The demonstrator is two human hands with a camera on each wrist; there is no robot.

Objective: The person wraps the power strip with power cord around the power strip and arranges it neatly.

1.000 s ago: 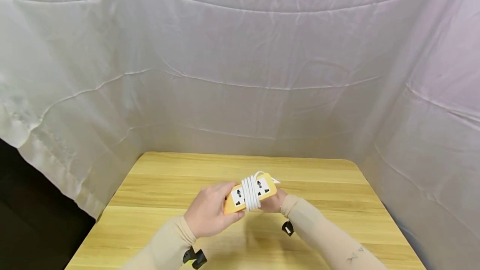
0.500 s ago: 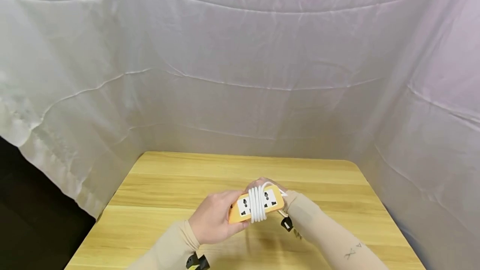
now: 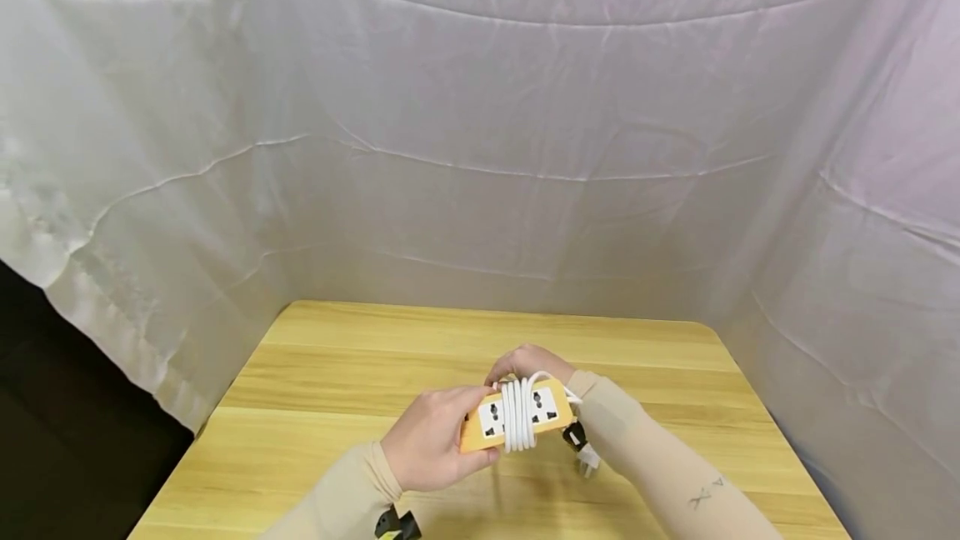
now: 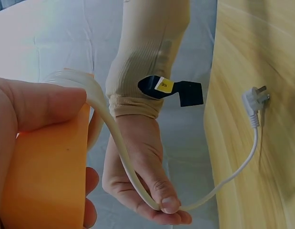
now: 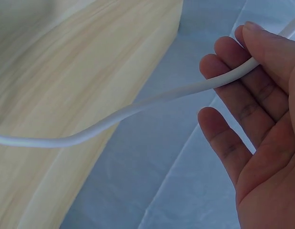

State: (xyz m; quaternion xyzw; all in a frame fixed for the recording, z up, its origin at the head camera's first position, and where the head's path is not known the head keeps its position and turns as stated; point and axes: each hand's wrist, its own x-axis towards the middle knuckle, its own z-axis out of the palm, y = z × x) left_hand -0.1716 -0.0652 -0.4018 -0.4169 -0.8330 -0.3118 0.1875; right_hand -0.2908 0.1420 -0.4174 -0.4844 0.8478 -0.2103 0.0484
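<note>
A yellow power strip [image 3: 552, 417] with white socket faces is held above the table by my left hand [image 3: 432, 442], thumb on its near side and fingers on its far side. Several turns of white cord [image 3: 519, 417] wrap its middle. Behind the strip, my right hand [image 3: 531, 362] pinches the loose length of cord between thumb and fingers, as the left wrist view shows [image 4: 142, 176]. From that pinch the cord runs down to a white plug [image 4: 254, 100] near the tabletop. In the right wrist view the cord [image 5: 171, 93] crosses the fingers.
The wood-grain table [image 3: 360, 357] lies beneath both hands. Pale grey cloth [image 3: 480, 223] hangs behind it and along both sides. Black camera mounts [image 3: 397, 523] are strapped at the wrists.
My right hand has come round from below the strip's right end to its far side, carrying the cord. The strip has shifted slightly right and nearer, and the plug now shows below the right wrist.
</note>
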